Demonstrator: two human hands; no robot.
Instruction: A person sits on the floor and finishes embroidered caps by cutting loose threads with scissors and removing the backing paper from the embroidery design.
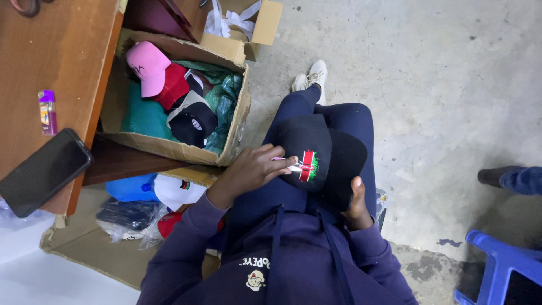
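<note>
Much of my right hand [358,204] is hidden: it sits under the brim of the black cap [316,153], with only the thumb and the edge of the palm showing, so I cannot tell how its fingers are set, only that it props the cap from below. The small tool [287,164] in my left hand [255,168] is hard to make out, a thin pale sliver poking out past my fingertips; I cannot say what it is. My feet are half hidden behind my knees, just the pale shoes [312,76] showing.

The cap rests on my lap, across my thighs, crown toward my left hand. My left fingers are pressed together around the tool, its tip touching the striped patch [307,166] of red, white and green on the cap's front.

To my left stands an open cardboard box [236,121] with caps inside: a pink one [148,66], a red one [174,86] and a black one [193,124] over green plastic. Beside it a wooden table [62,51] carries a dark phone [44,171] and a purple lighter [47,112]. Below the box lie a white cap [175,191] and bagged things. A blue stool [499,268] stands at my right, and another person's foot [511,178] reaches in from the right edge. Nothing lies between my hands and the cap.
</note>
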